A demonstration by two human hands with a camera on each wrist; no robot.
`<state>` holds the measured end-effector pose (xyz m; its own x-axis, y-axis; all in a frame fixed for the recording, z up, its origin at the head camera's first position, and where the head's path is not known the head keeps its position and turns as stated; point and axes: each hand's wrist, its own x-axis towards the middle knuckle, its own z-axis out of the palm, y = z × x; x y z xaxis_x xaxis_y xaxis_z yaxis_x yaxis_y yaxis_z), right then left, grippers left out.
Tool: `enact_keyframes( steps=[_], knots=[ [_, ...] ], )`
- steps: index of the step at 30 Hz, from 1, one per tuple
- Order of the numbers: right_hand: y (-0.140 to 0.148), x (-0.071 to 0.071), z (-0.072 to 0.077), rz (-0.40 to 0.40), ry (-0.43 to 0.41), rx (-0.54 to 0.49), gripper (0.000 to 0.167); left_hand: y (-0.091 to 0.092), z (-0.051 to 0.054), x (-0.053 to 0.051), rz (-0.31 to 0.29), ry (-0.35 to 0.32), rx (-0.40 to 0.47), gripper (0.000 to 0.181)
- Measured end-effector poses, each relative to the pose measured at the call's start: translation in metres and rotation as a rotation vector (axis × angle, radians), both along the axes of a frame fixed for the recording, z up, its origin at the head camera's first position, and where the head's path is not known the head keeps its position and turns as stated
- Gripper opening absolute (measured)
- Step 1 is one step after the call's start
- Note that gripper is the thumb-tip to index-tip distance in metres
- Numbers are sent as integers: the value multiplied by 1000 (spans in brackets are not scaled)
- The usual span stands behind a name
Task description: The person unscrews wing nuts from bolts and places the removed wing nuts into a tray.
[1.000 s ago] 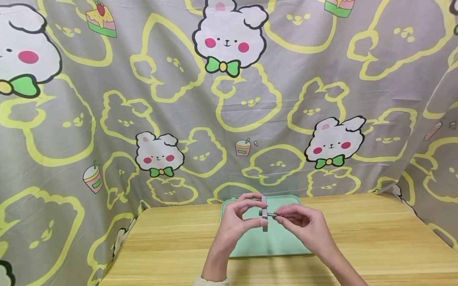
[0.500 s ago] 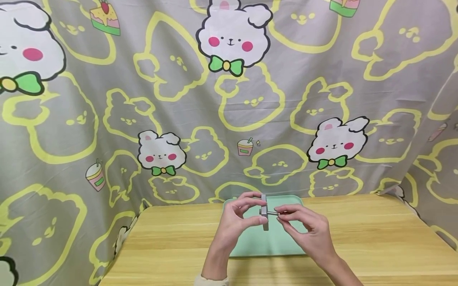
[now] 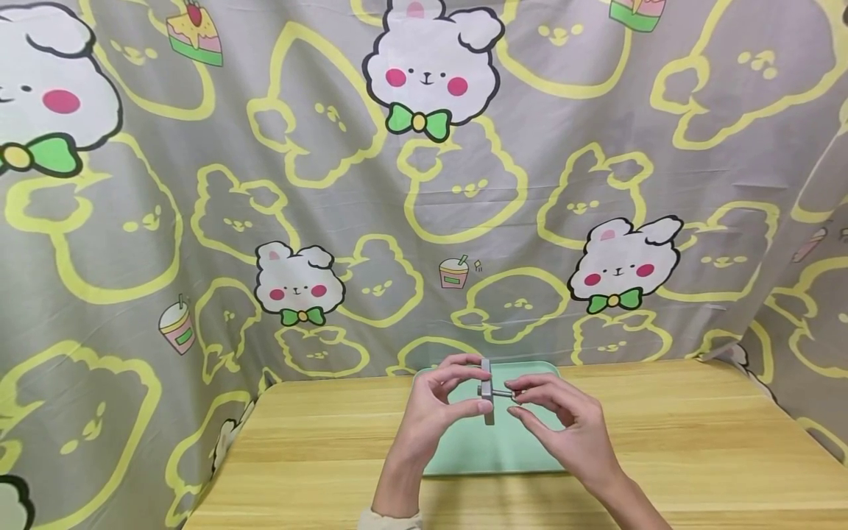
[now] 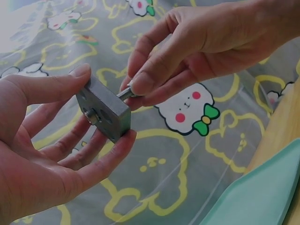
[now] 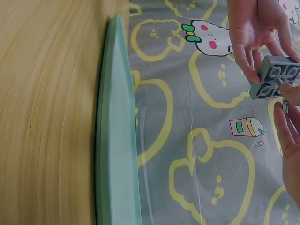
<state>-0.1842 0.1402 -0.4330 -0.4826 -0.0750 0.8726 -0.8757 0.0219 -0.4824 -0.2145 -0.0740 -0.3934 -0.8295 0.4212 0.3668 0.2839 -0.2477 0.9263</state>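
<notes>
My left hand [image 3: 424, 412] grips a grey square block [image 4: 104, 107] by its edges, thumb on one side and fingers on the other. The block stands on edge above the tray. Round hollows show on one of its faces in the right wrist view. A metal bolt [image 3: 501, 393] passes through its middle, its head [image 4: 92, 116] on the left side. At the bolt's far end my right hand [image 3: 563, 423] holds a small shiny metal piece [image 5: 285, 106] between thumb and fingers. Those fingertips partly hide the piece, so its exact kind is unclear.
Below the hands a mint-green tray [image 3: 493, 460] lies on the wooden table [image 3: 305, 442]. A grey curtain [image 3: 397, 213] with cartoon bears hangs behind the table and along its sides.
My right thumb and fingers have spread wider at the bolt's end, and more of the small metal piece shows. The block has shifted slightly left, still in my left hand.
</notes>
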Motion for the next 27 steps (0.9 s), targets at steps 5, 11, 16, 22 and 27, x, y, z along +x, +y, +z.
enact_keyframes(
  steps=[5, 11, 16, 22, 27],
  knots=[
    [0, 1, 0, 35, -54, -25, 49, 0, 1, 0, 2, 1, -6, 34],
    [1, 1, 0, 23, -111, -29, 48, 1, 2, 1, 1, 6, -7, 33],
    [0, 2, 1, 21, -136, -32, 49, 1, 1, 0, 1, 15, -8, 33],
    [1, 5, 3, 6, -205, -29, 40, 2, 0, -1, 5, 19, -13, 33],
    [3, 8, 5, -39, -373, -35, 25, 2, 0, 0, 7, 26, -21, 33]
  ],
)
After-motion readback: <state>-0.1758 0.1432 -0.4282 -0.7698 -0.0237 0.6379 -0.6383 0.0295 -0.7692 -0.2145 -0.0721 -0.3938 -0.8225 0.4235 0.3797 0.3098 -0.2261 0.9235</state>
